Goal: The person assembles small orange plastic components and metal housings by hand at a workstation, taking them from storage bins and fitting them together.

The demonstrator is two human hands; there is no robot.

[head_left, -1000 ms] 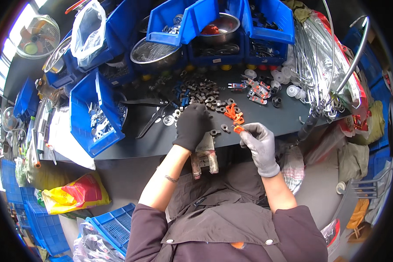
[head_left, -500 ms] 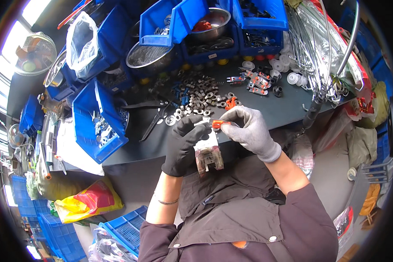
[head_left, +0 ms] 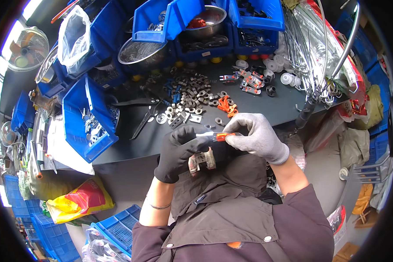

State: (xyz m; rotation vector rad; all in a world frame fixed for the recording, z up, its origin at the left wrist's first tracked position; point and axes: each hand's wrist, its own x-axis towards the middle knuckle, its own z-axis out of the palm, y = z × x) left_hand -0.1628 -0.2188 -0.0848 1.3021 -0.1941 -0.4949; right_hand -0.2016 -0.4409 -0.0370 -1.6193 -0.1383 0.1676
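Between my hands, just off the table's near edge, is a small silvery metal clip (head_left: 205, 135) with an orange plastic piece (head_left: 221, 136) at its right end. My left hand (head_left: 177, 153), in a black glove, pinches the metal end. In a light grey glove, my right hand (head_left: 261, 140) grips the orange end between thumb and fingers. Below the left fingertips a worn, stained metal fixture (head_left: 202, 161) shows in part. Loose orange levers (head_left: 226, 105) lie on the table beyond my hands, beside a heap of small metal nuts and brackets (head_left: 195, 94).
Black-handled pliers (head_left: 140, 123) lie left of the heap. A blue bin (head_left: 91, 118) of metal parts stands farther left. Orange-and-metal clips (head_left: 251, 82) and white plastic discs (head_left: 288, 78) are at the back right, near a bundle of metal rods (head_left: 312, 52).
Both hands have come slightly down toward my body, with the clip and orange piece still between them. The whole view has shifted a little, and the fixture is more covered.
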